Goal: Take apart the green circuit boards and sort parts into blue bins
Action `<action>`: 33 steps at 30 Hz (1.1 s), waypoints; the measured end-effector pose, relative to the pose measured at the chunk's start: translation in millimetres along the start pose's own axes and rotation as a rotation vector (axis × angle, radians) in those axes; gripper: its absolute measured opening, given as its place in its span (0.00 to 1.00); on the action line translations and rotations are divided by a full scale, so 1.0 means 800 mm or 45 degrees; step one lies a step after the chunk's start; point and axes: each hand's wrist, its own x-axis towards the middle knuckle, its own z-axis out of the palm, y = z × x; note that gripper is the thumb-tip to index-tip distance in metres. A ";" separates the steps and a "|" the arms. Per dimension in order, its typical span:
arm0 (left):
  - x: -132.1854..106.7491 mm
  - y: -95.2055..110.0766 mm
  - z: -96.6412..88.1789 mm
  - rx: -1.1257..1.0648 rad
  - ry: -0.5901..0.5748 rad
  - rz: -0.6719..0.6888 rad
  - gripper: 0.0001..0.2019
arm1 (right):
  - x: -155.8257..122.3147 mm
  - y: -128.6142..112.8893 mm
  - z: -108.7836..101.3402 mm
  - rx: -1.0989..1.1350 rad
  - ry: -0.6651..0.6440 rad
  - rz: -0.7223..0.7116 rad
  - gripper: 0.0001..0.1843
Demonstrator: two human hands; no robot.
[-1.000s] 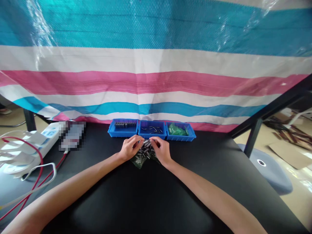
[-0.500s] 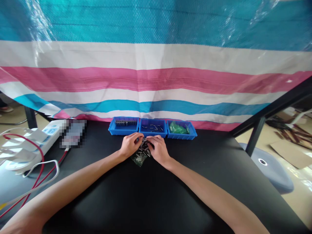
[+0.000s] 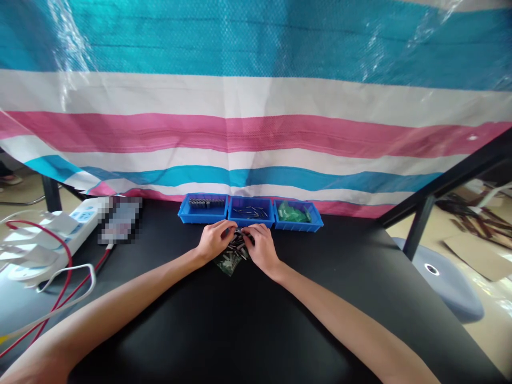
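Note:
My left hand (image 3: 215,240) and my right hand (image 3: 262,247) are close together over a pile of small metal pins (image 3: 238,244). Fingers of both hands are pinched at the far edge of the pile; whatever is between the fingertips is too small to name. Under the near side of the pile lies a clear plastic bag (image 3: 229,265) with small parts in it. Just beyond my hands stand three blue bins in a row. Short metal cylinders line the back of the left bin (image 3: 204,215). Thin pins lie loose in the middle bin (image 3: 251,220), and green plastic bags (image 3: 294,212) fill the right bin (image 3: 299,226).
On the left of the black table (image 3: 240,330) are a white power strip (image 3: 86,213) with plugs and red and white cables, and a blurred-out device (image 3: 120,220). A striped tarp (image 3: 256,133) hangs behind the bins. A grey stool (image 3: 444,282) stands at right.
The fingertips of both hands have drawn slightly nearer to each other above the pile. The view has tilted a little; bins and bag stay in place.

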 end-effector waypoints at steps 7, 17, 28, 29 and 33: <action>0.001 0.002 -0.002 -0.005 -0.078 0.033 0.09 | 0.001 -0.007 -0.008 0.148 0.140 0.050 0.12; 0.001 -0.003 -0.002 -0.094 -0.137 0.145 0.11 | -0.005 -0.009 -0.012 0.378 0.216 0.013 0.09; -0.002 0.002 -0.006 -0.090 0.058 0.193 0.08 | 0.001 -0.008 -0.012 0.380 0.138 -0.072 0.09; -0.002 0.002 -0.007 -0.088 0.061 0.184 0.08 | 0.001 -0.008 -0.011 0.373 0.130 -0.074 0.09; -0.001 0.006 -0.010 -0.092 0.033 0.079 0.09 | 0.000 -0.008 -0.011 0.342 0.139 -0.021 0.08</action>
